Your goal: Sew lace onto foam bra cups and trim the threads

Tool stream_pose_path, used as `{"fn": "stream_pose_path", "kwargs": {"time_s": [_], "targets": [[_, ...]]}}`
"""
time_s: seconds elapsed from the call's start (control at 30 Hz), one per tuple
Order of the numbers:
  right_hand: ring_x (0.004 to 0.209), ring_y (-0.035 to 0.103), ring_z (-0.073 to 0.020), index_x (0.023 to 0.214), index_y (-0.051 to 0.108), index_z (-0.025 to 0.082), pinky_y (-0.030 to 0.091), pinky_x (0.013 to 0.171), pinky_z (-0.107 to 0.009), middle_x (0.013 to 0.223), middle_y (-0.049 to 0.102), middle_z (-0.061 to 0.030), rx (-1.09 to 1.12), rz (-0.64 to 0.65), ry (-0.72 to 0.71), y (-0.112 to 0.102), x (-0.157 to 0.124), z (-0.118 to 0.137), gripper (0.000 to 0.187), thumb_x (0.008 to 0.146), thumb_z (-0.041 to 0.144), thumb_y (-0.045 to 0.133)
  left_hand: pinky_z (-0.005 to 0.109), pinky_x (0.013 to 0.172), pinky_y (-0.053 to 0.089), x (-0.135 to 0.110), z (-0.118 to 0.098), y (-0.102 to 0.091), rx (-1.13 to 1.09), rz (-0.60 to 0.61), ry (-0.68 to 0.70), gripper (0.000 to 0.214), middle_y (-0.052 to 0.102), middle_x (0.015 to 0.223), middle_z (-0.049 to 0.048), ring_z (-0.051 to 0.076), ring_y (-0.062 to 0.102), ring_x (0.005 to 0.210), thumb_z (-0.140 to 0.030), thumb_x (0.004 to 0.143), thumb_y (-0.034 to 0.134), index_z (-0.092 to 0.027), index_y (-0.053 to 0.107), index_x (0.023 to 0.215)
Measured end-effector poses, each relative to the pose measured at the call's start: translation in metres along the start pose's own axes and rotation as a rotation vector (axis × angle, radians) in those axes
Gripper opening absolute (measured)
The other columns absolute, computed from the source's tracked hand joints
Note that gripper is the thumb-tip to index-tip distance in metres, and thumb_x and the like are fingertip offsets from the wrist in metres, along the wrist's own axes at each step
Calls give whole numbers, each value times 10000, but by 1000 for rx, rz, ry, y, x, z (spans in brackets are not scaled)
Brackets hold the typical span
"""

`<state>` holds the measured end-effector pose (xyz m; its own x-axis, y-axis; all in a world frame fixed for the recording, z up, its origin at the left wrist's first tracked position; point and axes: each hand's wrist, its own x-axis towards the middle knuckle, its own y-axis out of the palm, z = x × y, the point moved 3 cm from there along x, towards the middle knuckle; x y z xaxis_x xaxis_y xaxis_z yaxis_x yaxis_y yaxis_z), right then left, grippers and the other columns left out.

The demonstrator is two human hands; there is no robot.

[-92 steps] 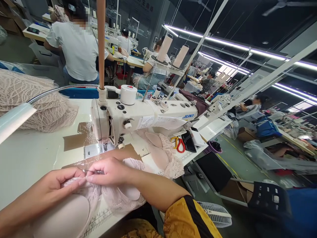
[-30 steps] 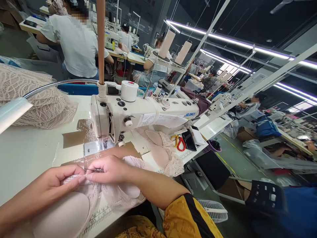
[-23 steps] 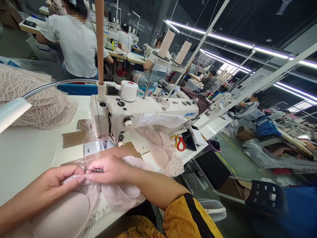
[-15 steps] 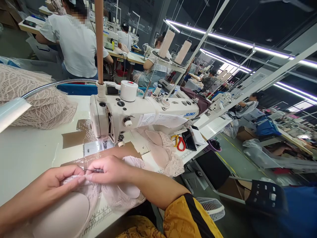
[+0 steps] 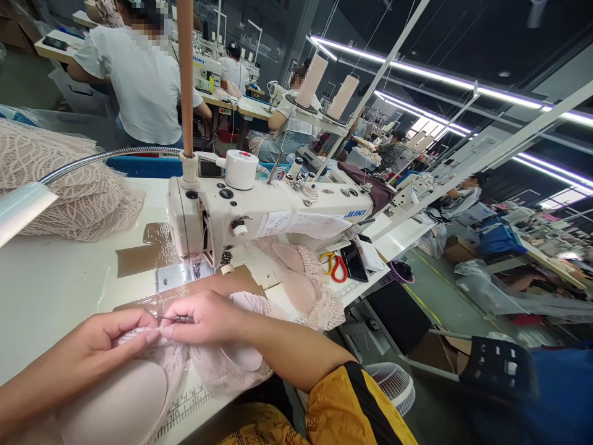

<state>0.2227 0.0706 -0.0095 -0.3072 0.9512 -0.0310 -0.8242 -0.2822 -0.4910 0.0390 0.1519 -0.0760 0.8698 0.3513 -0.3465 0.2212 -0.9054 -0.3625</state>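
A pale pink lace bra (image 5: 123, 395) lies across the table's front edge, its moulded cups turned up. At its centre, my left hand (image 5: 109, 343) pinches the lace between thumb and fingers. My right hand (image 5: 206, 318) is closed right beside it, fingertips almost meeting the left ones. It grips a thin, pointed metal tool (image 5: 180, 319), whose tip points left at the fabric. The fingers cover much of the tool, so its exact kind is unclear. Just beyond both hands stands a white sewing machine (image 5: 259, 207), its needle area (image 5: 192, 269) lit.
Another bra (image 5: 299, 278) lies under the machine arm. Red-handled scissors (image 5: 340, 269) and a phone (image 5: 354, 262) rest to its right. A lace pile (image 5: 60, 185) and a lamp (image 5: 25, 207) are at left. A fan (image 5: 391, 386) stands below right. Co-workers sit at machines behind.
My hands, the bra and the metal tool hold almost the same position. The fan's head at lower right has turned slightly.
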Motion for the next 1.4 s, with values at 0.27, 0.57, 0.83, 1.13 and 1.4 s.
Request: {"fn": "stream_pose_path", "kwargs": {"time_s": [0.27,0.57,0.83,1.13,1.4], "targets": [[738,565,-95,845,639,165,415,667,-167,778,628,20,-15,-1,-36,1,1,-3,72,865,225,605,258,674,438,-1,-2,-2,-19,-4,-32,362,558,770,-2,201,503,739,-567,867,502,-230,594,770],[732,562,-94,842,638,168,413,662,-167,776,622,23,-27,-2,-37,1,0,-1,80,869,230,597,272,623,384,-6,-24,8,-75,-189,-2,383,527,664,-36,182,462,654,-588,863,477,-264,581,687],[738,571,-101,841,634,174,419,657,-173,788,627,20,-21,4,-37,1,0,-2,72,864,235,604,288,656,393,-4,-18,3,-52,-65,10,290,561,707,-57,183,481,693,-571,842,530,-306,595,744],[729,554,-96,818,618,170,410,661,-172,767,606,25,2,0,-49,1,0,-2,72,865,222,602,270,622,371,-8,-33,10,-69,-199,7,406,528,657,-35,176,453,649,-614,859,464,-263,571,685],[729,547,-97,774,588,180,407,683,-182,745,598,38,35,-13,-23,1,1,-2,90,853,210,618,247,632,393,-8,-24,6,-86,-182,-24,366,560,693,-29,177,474,669,-570,862,503,-246,592,717]]}}
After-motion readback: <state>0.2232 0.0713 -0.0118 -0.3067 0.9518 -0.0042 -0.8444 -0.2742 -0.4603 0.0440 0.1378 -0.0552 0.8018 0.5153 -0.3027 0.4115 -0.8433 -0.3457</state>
